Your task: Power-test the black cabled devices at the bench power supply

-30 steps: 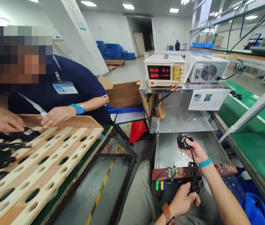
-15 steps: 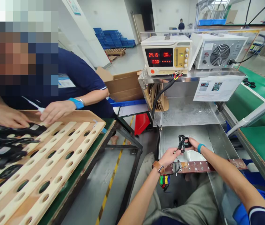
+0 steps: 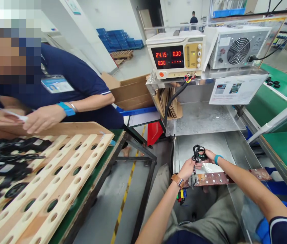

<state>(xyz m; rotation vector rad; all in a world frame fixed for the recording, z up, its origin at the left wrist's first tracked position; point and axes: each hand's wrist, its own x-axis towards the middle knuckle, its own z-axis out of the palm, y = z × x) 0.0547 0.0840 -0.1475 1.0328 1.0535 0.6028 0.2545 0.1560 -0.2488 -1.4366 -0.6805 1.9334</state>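
Over the metal tray [image 3: 182,144], my left hand [image 3: 188,168] pinches the lower end of a looped, bundled black cable [image 3: 196,150]. My right hand [image 3: 210,157] grips a black ring-shaped part [image 3: 202,156] at the cable's right side; its exact kind is too small to tell. Both hands are close together, with the cable and ring between them. Just below runs a brown strip with metal studs [image 3: 213,178]. Under my left wrist hang yellow, blue, red and green connectors [image 3: 182,195].
A power supply [image 3: 177,56] reading 24.15 stands on the metal shelf above, beside a second unit with a fan [image 3: 238,51]. To the left, a wooden rack with holes [image 3: 64,174] holds several black devices. A co-worker's hands [image 3: 42,118] are above it, holding a white tool.
My hands stay near the same place; the ring has turned to show its opening more. The co-worker's hands have lifted off the black devices and moved left.
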